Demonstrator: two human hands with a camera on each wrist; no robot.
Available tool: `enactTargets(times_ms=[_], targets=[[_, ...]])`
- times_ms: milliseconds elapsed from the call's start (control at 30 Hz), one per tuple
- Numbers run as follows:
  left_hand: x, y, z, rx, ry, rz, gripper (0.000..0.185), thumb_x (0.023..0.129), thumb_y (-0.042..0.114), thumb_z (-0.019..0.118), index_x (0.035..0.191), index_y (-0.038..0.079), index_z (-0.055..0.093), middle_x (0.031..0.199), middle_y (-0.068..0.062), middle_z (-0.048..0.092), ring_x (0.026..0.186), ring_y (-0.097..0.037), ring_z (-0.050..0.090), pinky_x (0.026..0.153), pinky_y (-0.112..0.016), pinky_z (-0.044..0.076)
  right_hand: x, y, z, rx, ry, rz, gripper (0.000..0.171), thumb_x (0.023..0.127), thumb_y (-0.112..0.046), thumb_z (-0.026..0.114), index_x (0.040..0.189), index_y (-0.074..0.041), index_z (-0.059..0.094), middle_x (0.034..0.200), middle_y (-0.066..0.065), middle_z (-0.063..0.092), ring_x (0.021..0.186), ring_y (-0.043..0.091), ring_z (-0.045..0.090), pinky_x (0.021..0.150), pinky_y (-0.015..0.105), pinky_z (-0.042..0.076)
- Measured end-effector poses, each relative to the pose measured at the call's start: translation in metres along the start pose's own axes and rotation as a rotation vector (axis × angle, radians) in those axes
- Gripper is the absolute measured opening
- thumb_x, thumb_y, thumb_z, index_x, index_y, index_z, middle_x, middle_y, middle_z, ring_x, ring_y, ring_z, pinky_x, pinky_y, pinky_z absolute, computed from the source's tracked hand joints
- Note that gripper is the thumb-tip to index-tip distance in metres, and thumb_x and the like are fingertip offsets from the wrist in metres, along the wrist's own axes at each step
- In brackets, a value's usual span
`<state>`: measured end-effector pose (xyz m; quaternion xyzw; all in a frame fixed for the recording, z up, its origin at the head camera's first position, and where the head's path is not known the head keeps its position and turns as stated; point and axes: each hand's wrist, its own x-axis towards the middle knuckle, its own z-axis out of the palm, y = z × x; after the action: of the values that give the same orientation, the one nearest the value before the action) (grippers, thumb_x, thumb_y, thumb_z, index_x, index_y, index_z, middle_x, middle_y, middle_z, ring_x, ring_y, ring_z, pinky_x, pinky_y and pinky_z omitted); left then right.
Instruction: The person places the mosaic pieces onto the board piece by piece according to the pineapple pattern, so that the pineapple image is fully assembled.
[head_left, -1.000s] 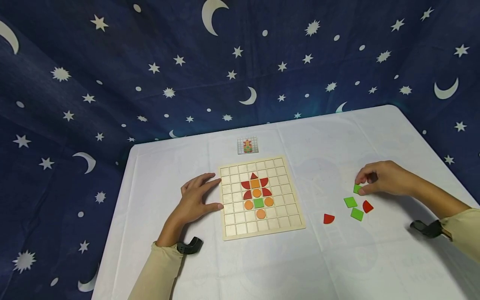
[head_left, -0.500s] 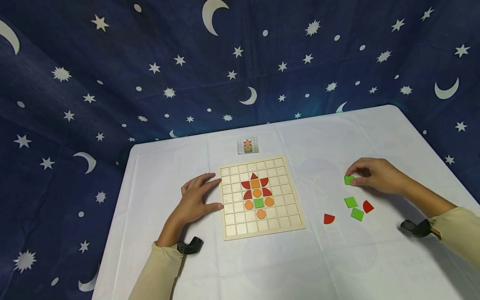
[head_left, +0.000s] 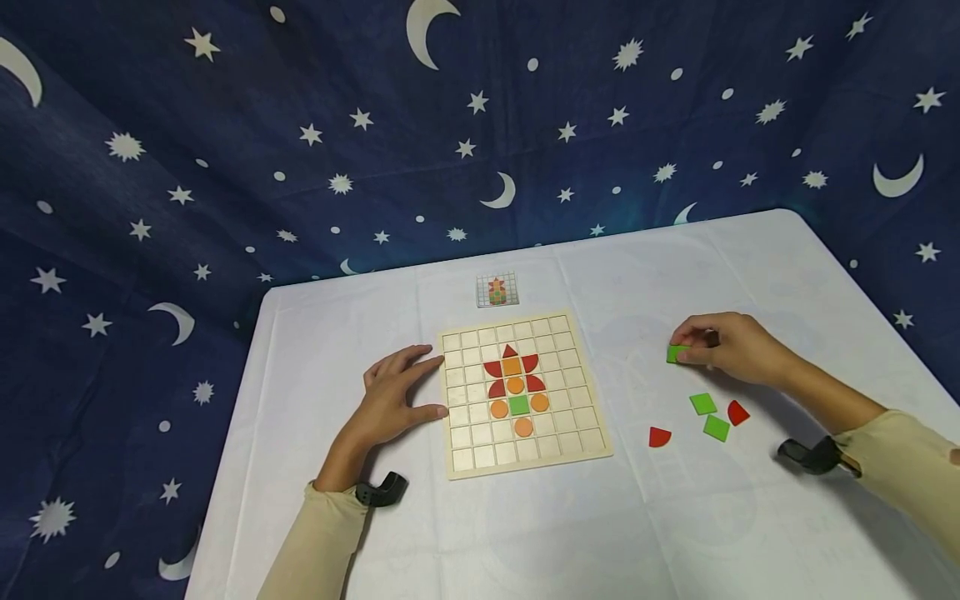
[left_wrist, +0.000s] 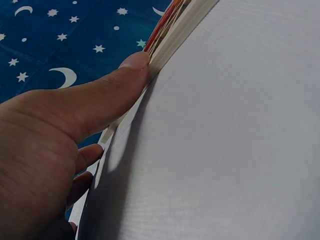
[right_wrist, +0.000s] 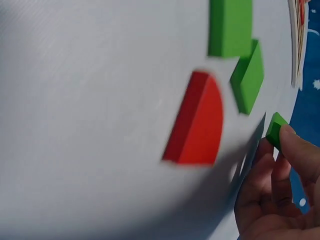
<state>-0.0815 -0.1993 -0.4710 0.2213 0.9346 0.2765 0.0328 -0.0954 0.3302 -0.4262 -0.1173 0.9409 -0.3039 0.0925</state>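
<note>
Between thumb and fingers, my right hand point(head_left: 727, 344) pinches a green square tile point(head_left: 677, 354) to the right of the board. In the right wrist view the tile point(right_wrist: 275, 131) shows at the thumb tip. My left hand point(head_left: 390, 400) lies at the left side of the wooden grid board point(head_left: 570, 417), thumb and index fingertips at its edge, fingers relaxed. Red quarter-circle tiles, a red triangle point(head_left: 510, 351), an orange square point(head_left: 512, 367), several orange circles and one green square point(head_left: 519, 405) sit in the grid.
Two loose green tiles point(head_left: 702, 404) and two red quarter-circle tiles point(head_left: 660, 437) lie on the white cloth below my right hand. A small pattern card point(head_left: 497, 290) lies beyond the board. A dark starry curtain point(head_left: 360, 167) hangs behind the table.
My right hand has carried the pinched green tile leftward and a little away from me, off from the other loose tiles. My left hand has stayed at the board's edge.
</note>
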Motion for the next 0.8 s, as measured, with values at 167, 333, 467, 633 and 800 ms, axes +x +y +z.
enactTargets(times_ms=[167,333,467,633,800], targets=[[0.000,0.000,0.000,0.001,-0.004,0.000,0.081,0.079,0.049,0.084,0.149,0.023,0.055,0.160,-0.007,0.042,0.150,-0.032,0.033,0.113,-0.061,0.014,0.004,-0.016,0.007,0.087,-0.052,0.040,0.018,0.088,-0.016,0.082,0.105,-0.017,0.076,0.089,0.001,0.069,0.079,0.013,0.057,0.066,0.023,0.049],[0.001,-0.001,0.000,0.003,-0.003,0.004,0.081,0.079,0.050,0.084,0.149,0.023,0.055,0.159,-0.008,0.043,0.149,-0.033,0.033,0.112,-0.062,0.015,0.006,-0.033,0.016,0.197,-0.100,0.050,0.018,0.091,-0.015,0.077,0.109,-0.016,0.076,0.093,0.004,0.071,0.082,0.014,0.061,0.069,0.023,0.052],[0.001,-0.002,0.000,0.002,-0.005,0.005,0.080,0.079,0.049,0.084,0.149,0.023,0.055,0.159,-0.007,0.042,0.149,-0.032,0.033,0.113,-0.061,0.014,0.010,-0.047,0.024,0.282,-0.153,0.056,0.019,0.094,-0.011,0.073,0.112,-0.013,0.075,0.094,0.007,0.071,0.083,0.017,0.064,0.071,0.023,0.053],[0.001,-0.001,-0.001,-0.002,-0.008,0.003,0.081,0.079,0.049,0.085,0.149,0.022,0.055,0.159,-0.007,0.042,0.149,-0.033,0.033,0.113,-0.062,0.014,0.014,-0.062,0.037,0.363,-0.226,0.080,0.023,0.095,-0.010,0.070,0.118,-0.010,0.073,0.095,0.009,0.070,0.085,0.022,0.066,0.072,0.025,0.054],[0.001,-0.001,-0.001,0.001,-0.010,-0.001,0.081,0.079,0.050,0.084,0.149,0.023,0.055,0.160,-0.007,0.042,0.150,-0.031,0.033,0.113,-0.061,0.014,0.016,-0.075,0.049,0.433,-0.270,0.079,0.023,0.094,-0.010,0.072,0.117,-0.009,0.073,0.096,0.010,0.070,0.086,0.025,0.069,0.076,0.026,0.056]])
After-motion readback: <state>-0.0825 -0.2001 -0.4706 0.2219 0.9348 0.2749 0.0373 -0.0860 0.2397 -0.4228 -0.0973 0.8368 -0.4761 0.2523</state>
